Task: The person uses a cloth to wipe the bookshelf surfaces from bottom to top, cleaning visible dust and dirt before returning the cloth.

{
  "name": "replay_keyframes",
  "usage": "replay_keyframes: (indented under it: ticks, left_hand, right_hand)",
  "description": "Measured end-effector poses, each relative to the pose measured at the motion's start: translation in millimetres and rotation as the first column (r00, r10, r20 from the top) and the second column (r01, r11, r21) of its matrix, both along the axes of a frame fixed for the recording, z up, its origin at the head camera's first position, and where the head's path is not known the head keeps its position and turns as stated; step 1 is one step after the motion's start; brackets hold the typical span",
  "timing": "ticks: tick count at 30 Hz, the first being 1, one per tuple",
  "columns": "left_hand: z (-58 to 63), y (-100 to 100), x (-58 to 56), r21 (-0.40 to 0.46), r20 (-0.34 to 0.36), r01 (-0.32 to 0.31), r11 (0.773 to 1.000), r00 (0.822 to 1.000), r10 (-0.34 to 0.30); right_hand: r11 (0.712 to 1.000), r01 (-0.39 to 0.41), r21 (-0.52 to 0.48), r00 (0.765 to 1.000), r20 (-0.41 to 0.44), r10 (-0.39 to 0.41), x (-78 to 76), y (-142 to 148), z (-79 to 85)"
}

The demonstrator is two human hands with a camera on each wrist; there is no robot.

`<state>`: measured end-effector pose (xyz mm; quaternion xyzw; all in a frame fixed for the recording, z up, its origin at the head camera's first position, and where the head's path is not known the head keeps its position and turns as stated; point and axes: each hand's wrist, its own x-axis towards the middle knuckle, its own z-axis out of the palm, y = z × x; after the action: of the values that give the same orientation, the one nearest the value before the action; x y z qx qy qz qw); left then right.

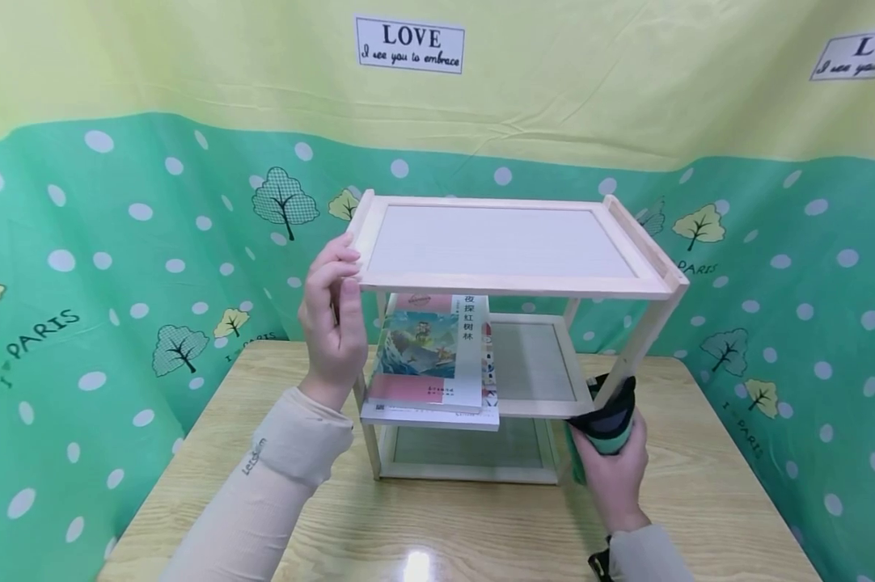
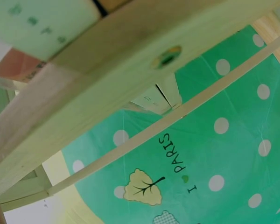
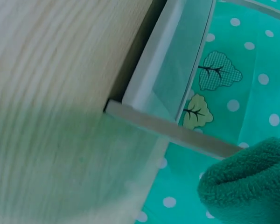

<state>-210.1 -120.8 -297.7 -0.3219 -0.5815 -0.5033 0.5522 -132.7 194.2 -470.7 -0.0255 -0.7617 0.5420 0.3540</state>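
Note:
A three-tier wooden shelf (image 1: pixel 503 242) stands on the table. My left hand (image 1: pixel 336 323) grips the left edge of its top board near the front corner, the thumb in front. In the left wrist view a wooden side bar (image 2: pixel 107 88) crosses close up; that hand is mostly out of frame. My right hand (image 1: pixel 619 481) holds a folded green and black cloth (image 1: pixel 614 443) against the shelf's right front leg (image 1: pixel 641 335). Fuzzy green folds of the cloth (image 3: pixel 247 186) show in the right wrist view, where the fingers are hidden.
Stacked books (image 1: pixel 430 356) lie on the left of the middle tier, jutting slightly past its front edge. Below them is the bottom tier (image 1: pixel 467 444). The wood-grain table (image 1: pixel 467 533) extends around the shelf, and a green and yellow curtain (image 1: pixel 154 242) hangs behind and at both sides.

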Motion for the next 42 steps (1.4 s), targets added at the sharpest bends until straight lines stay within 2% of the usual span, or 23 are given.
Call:
replay_keyframes:
  ticks: [7,21,42]
  left_hand:
    - [0.4,0,0.1,-0.002,0.002,-0.002,1.0,1.0,0.002]
    - [-1.0,1,0.4,-0.003,0.012,-0.002,1.0,1.0,0.002]
    - [-0.3,0,-0.3,0.002,0.001,-0.001,1.0,1.0,0.001]
  right_hand:
    - [0.995,0.03,0.098,0.998,-0.053,-0.025,-3.3,3,4.6]
    - [0.993,0.112,0.035,0.993,-0.032,-0.111,-7.1,-3,-2.7]
    - [0.998,0.054,-0.022,0.998,-0.009,-0.054,-10.3,-4,-6.9]
